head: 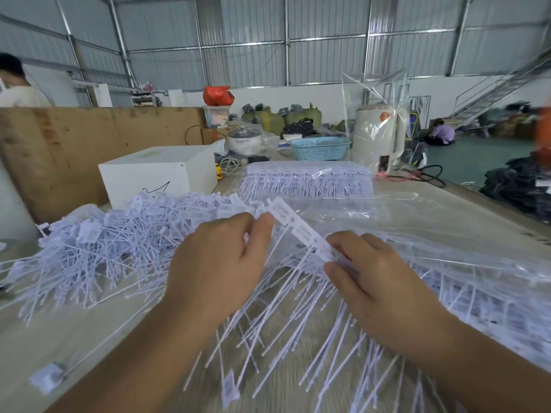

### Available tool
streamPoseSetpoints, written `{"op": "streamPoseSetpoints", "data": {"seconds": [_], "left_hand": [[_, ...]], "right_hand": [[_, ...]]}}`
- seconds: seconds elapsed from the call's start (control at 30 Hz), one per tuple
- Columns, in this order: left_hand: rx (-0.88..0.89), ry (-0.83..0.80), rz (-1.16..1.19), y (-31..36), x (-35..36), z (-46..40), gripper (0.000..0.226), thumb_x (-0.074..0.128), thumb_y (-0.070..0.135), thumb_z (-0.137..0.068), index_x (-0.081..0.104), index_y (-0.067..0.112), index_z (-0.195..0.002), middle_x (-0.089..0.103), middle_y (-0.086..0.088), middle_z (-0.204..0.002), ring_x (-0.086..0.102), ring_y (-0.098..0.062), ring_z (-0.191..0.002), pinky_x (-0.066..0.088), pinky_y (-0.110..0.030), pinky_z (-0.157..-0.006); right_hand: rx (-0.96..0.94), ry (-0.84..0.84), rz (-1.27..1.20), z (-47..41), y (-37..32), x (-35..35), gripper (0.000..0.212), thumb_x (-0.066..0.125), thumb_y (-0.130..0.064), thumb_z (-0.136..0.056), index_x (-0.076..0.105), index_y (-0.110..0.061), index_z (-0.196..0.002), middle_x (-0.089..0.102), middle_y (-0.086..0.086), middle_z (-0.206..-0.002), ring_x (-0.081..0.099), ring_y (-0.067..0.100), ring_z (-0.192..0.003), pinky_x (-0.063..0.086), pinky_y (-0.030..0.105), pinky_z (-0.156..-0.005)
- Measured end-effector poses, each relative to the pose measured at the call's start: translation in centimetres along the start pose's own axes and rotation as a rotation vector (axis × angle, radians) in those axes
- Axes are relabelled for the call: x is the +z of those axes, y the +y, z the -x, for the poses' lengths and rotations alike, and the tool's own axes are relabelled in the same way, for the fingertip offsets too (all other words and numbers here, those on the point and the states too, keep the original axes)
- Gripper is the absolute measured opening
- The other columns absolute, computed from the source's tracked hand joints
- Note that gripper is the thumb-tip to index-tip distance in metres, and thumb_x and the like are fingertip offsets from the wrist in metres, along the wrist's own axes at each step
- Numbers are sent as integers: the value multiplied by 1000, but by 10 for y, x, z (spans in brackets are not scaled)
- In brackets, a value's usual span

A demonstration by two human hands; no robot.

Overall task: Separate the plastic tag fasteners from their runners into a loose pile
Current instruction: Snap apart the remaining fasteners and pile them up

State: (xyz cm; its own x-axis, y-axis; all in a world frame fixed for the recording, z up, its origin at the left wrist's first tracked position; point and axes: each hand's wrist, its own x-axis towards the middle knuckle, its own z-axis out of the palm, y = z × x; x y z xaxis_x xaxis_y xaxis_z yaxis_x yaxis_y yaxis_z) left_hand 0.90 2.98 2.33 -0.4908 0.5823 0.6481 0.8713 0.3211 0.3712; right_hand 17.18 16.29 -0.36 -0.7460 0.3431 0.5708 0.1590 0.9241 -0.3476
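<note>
Both hands hold one strip of white plastic tag fasteners (299,226) still joined on its runner, slanting from upper left to lower right. My left hand (220,263) pinches its upper end between thumb and fingers. My right hand (369,275) pinches the lower end. Long thin tails hang from the strip toward me. A loose pile of separated fasteners (119,245) spreads across the table on the left. More joined strips lie under clear plastic (447,263) on the right.
A wrapped stack of fastener strips (307,177) sits behind my hands. A white box (158,174) stands at the back left, a blue basket (320,147) and a cream kettle (377,141) behind. Single fasteners (49,380) lie near the table's front edge. Other people sit far off.
</note>
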Motion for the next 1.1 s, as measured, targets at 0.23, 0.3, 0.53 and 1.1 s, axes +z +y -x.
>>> {"op": "streamPoseSetpoints", "data": {"seconds": [0.23,0.3,0.53,1.1], "left_hand": [[73,-247,517,12,8,10,64,32,75,-81,65,20,-87,48,-4,-58,45,-10,-50,37,-28,-53],[25,-375,665,15,13,13,58,38,75,-80,65,25,-92,47,6,-54,43,-5,-49,34,-17,-50],[-58,-411,880,19,17,11,41,52,65,-81,67,27,-88,52,7,-54,43,-6,-45,34,-12,-46],[-455,41,1225,6,-6,-16,38,59,9,-94,69,16,-58,43,3,-47,34,-8,-42,29,-16,-38]], "right_hand": [[-52,-38,-57,1,2,4,25,59,-22,-96,59,-23,-121,59,-9,-96,47,9,-92,44,31,-77],[-62,-44,-85,1,2,4,23,60,-20,-95,60,-24,-118,61,-6,-97,53,13,-90,48,37,-75],[-68,-74,-121,-2,5,3,18,58,-21,-97,57,-29,-113,58,-9,-89,54,8,-79,47,34,-70],[117,-330,-143,-4,3,-31,48,41,-77,-77,52,-30,-77,50,-7,-61,45,8,-47,37,31,-51]]}}
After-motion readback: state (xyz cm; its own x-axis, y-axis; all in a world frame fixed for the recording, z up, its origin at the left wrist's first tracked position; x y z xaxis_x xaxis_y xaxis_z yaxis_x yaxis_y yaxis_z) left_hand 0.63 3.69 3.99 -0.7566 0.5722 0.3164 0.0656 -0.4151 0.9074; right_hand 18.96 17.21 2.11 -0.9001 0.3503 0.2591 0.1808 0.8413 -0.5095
